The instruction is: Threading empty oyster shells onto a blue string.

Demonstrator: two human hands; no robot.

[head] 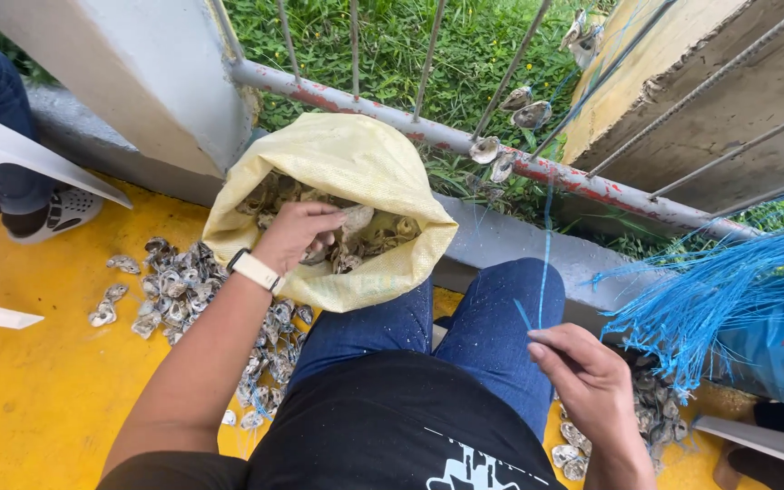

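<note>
Blue string [544, 254] was pinched between right hand [592, 386] fingertips, running up taut to shells [510, 136] strung at the railing [465, 141]. Left hand [297, 236] was inside the yellow sack [356, 163], fingers curled on a shell [354, 220] in there. Sack sat open against the left knee. Loose shell pile [174, 286] lay on yellow floor [38, 381] left of sack. Blue string bundle [719, 295] hung at right. Another person's leg and white chair [11, 154] far left.
</note>
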